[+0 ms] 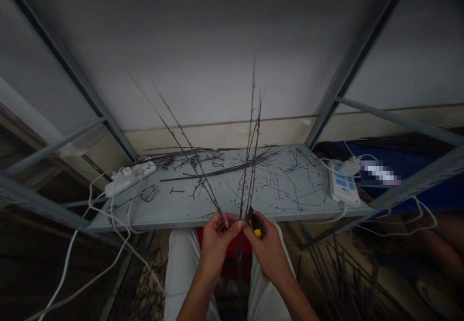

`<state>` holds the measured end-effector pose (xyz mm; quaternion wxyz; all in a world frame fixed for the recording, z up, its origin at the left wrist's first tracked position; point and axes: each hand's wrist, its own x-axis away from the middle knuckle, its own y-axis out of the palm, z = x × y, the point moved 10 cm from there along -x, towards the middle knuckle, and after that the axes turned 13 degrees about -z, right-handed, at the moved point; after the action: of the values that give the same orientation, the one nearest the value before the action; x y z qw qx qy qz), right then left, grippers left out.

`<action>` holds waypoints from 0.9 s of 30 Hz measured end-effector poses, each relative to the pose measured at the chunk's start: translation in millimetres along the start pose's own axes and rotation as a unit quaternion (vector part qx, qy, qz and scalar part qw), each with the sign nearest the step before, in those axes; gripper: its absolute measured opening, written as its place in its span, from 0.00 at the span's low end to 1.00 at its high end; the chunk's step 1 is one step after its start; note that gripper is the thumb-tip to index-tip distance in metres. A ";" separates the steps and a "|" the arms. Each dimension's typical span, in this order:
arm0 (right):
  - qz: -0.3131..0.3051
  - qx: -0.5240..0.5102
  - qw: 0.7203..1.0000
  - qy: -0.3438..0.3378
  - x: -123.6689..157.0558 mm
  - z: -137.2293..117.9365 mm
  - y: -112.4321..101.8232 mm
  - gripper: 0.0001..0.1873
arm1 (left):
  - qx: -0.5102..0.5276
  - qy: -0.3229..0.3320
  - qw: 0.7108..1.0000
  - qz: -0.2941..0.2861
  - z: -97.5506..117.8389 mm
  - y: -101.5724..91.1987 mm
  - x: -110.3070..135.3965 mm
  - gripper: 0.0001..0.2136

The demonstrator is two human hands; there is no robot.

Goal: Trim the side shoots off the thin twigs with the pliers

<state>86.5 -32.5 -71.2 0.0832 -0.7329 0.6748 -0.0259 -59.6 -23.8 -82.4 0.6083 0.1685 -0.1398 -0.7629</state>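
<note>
Left fingers [232, 233] tight around twigs [218, 208], right fingers [264, 222] around yellow tool [257, 232]; any lettering on power strip [345, 185] illegible

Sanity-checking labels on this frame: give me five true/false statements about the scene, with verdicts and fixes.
1. A white power strip lies at the left end of the grey shelf board. True.
2. Both hands are empty. False: the left hand holds thin twigs, and the right hand holds a black-and-yellow tool.
3. A bundle of sticks lies on the board beyond the hands. True.
4. The person's legwear is black. False: the trousers are pale.
5. The hands are close together, near the board's front edge. True.
</note>
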 end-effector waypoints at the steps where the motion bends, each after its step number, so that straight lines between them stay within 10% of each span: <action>1: 0.000 0.000 1.000 0.005 0.7 2.1 1.2 0.12 | -0.001 0.004 1.000 0.006 -0.8 -0.9 -0.1 0.16; 18: -0.038 -0.054 0.998 0.017 1.4 3.2 14.2 0.17 | 0.166 -0.005 0.986 0.006 -19.1 -5.6 -2.2 0.07; 27: -0.022 -0.057 0.998 0.026 1.8 17.1 10.6 0.15 | 0.078 -0.016 0.997 0.014 -11.6 -10.7 -10.5 0.12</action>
<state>78.8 -33.6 -89.8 0.0225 -0.7503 0.6607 -0.0084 -61.9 -11.3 -96.5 0.6016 0.2009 -0.2113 -0.7437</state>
